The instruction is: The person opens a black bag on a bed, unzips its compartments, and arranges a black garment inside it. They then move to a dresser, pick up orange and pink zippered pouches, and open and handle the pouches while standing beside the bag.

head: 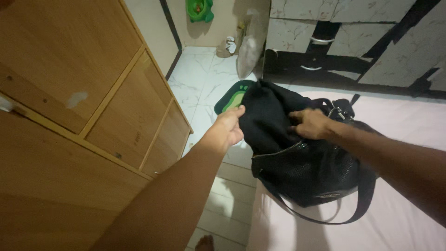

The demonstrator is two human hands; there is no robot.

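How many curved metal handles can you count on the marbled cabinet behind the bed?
2: the upper handle on a drawer front, the lower handle just below it. Others may lie outside the view.

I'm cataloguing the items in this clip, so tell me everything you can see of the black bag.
The black bag is a soft backpack of dark fabric with a perforated front panel, a silver zipper line and metal hardware near the top. It sits slumped at the edge of a pale pink bed, a strap looping below. The left hand grips its top edge; the right hand presses into its upper fabric.
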